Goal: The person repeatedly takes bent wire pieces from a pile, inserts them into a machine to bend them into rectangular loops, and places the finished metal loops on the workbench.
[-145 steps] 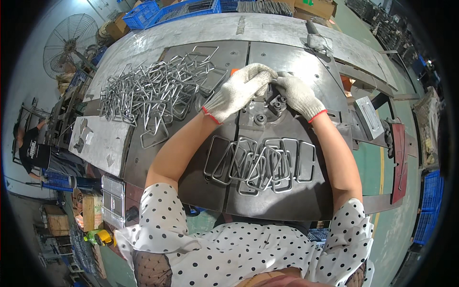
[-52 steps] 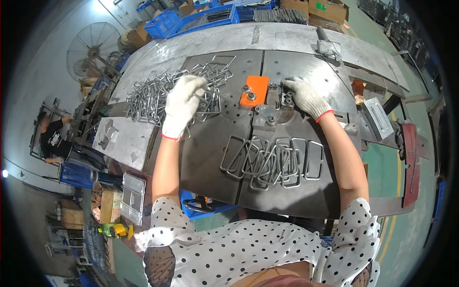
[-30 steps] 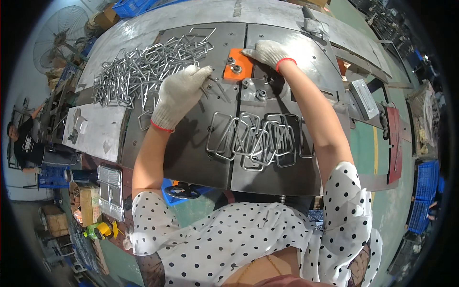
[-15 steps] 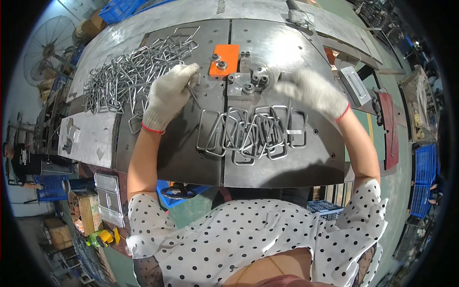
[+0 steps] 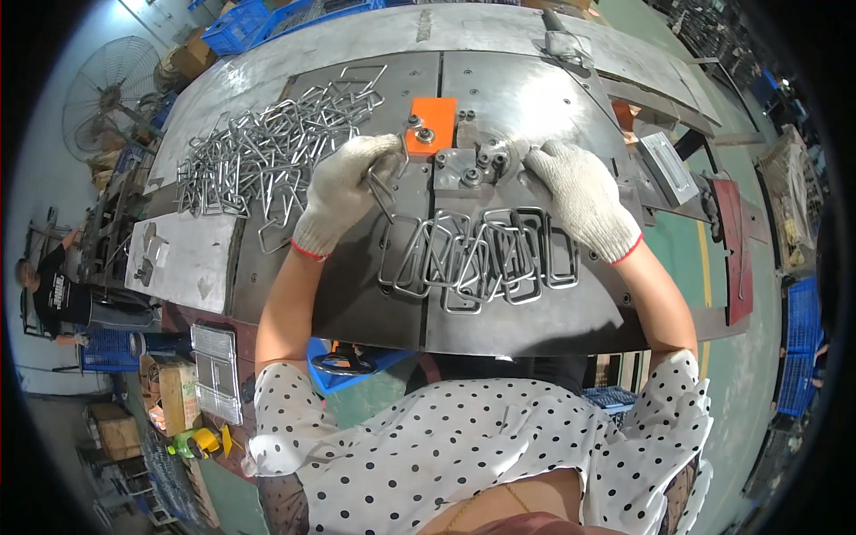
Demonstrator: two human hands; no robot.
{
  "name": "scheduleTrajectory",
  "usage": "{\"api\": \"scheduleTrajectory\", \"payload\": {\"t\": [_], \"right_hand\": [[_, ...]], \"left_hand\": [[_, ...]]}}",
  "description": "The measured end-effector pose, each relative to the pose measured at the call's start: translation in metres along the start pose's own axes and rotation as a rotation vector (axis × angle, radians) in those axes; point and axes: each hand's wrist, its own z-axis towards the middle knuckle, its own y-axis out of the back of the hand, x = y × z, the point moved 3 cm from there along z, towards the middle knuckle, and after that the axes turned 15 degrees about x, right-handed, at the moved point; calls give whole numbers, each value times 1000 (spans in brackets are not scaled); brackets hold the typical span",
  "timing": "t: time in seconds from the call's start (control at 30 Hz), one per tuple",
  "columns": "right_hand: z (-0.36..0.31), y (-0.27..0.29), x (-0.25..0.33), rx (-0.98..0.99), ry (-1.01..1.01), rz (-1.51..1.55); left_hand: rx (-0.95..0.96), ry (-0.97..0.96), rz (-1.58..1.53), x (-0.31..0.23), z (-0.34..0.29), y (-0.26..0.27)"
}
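My left hand (image 5: 349,189), in a white knitted glove, is closed around a bent steel wire piece (image 5: 382,196). The piece points down toward the table, left of the orange block (image 5: 435,118). My right hand (image 5: 580,194), gloved too, is at the right side of a bolted metal bending fixture (image 5: 460,171). Its fingers are drawn together by the fixture's round part; what they grip is hidden. In front of the fixture lie several rectangular wire loops (image 5: 486,259), overlapping in a row. A large heap of bent wire pieces (image 5: 259,160) spreads to the left of my left hand.
The dark steel table (image 5: 357,308) has a seam down its middle. Blue crates (image 5: 236,28) stand beyond its far left edge. A grey metal box (image 5: 667,169) is at the right. Another person (image 5: 67,294) is off to the left, near a large fan (image 5: 109,98).
My left hand has moved right with its wire piece, closer to the orange block. My right hand has turned and settled, fingers together, by the fixture. The whole view has shifted slightly.
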Motion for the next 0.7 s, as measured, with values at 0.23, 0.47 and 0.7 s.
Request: {"api": "scheduleTrajectory", "payload": {"t": [0.23,0.47,0.7], "right_hand": [[-15,80,75,23,22,-334],[-59,127,175,-450,265,-604],[-79,103,210,-313,108,-770]], "left_hand": [[56,30,78,5,-8,13],[38,-35,25,4,1,-1],[14,-30,-47,13,-9,-3]]}}
